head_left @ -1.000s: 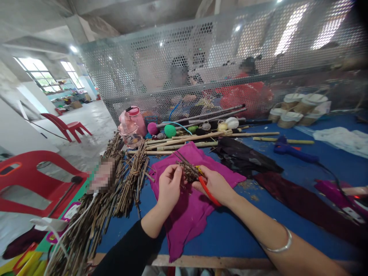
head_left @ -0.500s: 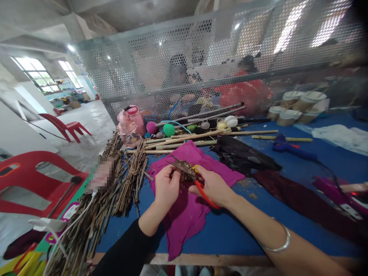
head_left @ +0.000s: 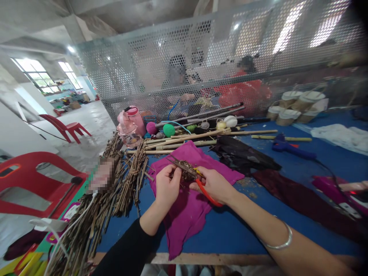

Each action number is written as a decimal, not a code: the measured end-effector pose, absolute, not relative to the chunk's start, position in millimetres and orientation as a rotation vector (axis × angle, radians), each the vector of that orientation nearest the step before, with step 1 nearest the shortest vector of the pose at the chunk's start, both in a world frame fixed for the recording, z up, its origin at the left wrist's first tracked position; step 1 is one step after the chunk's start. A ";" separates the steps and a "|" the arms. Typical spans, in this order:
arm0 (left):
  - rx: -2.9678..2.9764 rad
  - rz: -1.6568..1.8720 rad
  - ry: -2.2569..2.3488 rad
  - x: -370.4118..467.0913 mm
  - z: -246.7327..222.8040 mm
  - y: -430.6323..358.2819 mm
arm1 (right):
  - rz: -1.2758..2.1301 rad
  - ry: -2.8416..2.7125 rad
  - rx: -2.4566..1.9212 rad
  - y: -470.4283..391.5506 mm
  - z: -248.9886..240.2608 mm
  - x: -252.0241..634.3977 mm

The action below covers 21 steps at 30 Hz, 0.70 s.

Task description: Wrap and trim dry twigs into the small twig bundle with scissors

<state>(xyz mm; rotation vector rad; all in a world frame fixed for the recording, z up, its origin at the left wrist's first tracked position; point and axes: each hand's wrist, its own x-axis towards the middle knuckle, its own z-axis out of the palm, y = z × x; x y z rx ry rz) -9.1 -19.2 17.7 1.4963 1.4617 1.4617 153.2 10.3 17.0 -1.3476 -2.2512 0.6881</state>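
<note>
In the head view my right hand (head_left: 214, 186) is closed round the red and yellow handles of a pair of scissors (head_left: 207, 194), whose blades point up and left. Beneath the blades lies a small heap of brown plant bits (head_left: 186, 174) on a magenta cloth (head_left: 185, 222). My left hand (head_left: 168, 186) is closed at the left edge of the heap, thumb and fingers pinched near the blades. What it pinches is too small to make out.
Bundled twigs (head_left: 133, 172) and a pink jug (head_left: 132, 124) stand left. Behind are yarn balls (head_left: 169, 130) and sticks. Dark cloth (head_left: 244, 153), a blue glue gun (head_left: 293, 148) and cups (head_left: 289, 117) lie right. Two people sit behind the perforated screen (head_left: 143, 69).
My right hand and the scissors have shifted very slightly to the right. My left hand has barely moved.
</note>
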 end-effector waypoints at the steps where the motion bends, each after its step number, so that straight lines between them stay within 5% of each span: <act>1: 1.494 1.457 1.456 -9.2 17.7 -19.0 | 0.676 -2.257 -1.349 11.0 16.4 153.7; 21: 1.144 1.459 1.200 -8.0 13.8 -11.8 | 0.616 -2.270 -1.294 15.8 12.0 156.2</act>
